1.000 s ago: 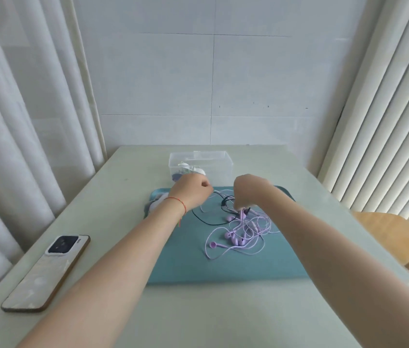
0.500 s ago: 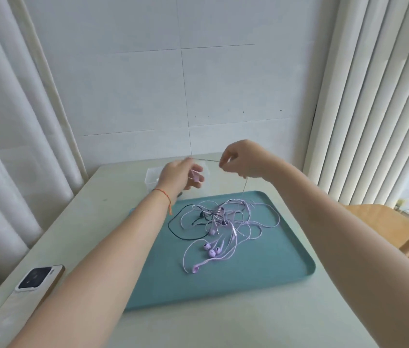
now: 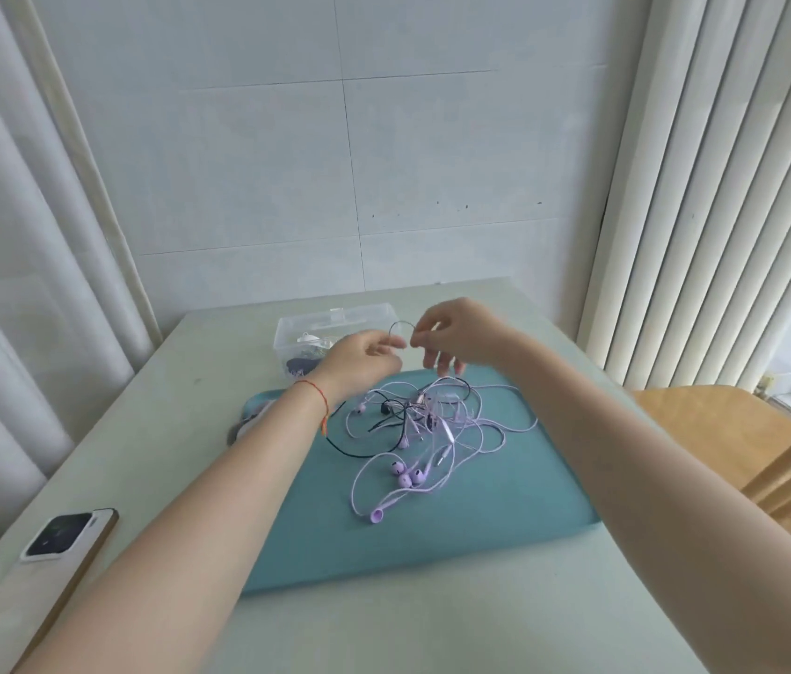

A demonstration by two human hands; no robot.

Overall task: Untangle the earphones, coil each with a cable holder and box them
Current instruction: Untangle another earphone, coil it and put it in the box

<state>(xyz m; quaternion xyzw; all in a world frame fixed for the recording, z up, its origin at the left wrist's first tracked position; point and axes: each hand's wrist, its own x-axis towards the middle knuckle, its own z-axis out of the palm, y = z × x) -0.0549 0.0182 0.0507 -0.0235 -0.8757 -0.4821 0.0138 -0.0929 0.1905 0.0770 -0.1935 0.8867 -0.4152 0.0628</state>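
Both hands hover above the far edge of the teal tray (image 3: 505, 518). The left hand (image 3: 364, 360) and right hand (image 3: 451, 340) each pinch one thin dark cable (image 3: 400, 324) that arches between their fingertips, lifted clear of the heap. The rest of the tangled earphones (image 3: 425, 440) lies on the tray: several lilac sets with rounded, glossy buds, and a black wire looping out toward the left.

The risk, as I judge it, is pulling the raised strand while it is knotted into the pile. That would cinch the knots tighter or drag the whole heap off the tray, since the cords are light, slick and springy. Thin wire could also slip from a fingertip pinch.

The clear plastic box (image 3: 335, 333) sits just beyond the tray on the pale, smooth tabletop (image 3: 432, 634), with small items inside, too indistinct to name. A phone (image 3: 67, 532) lies at the near left.
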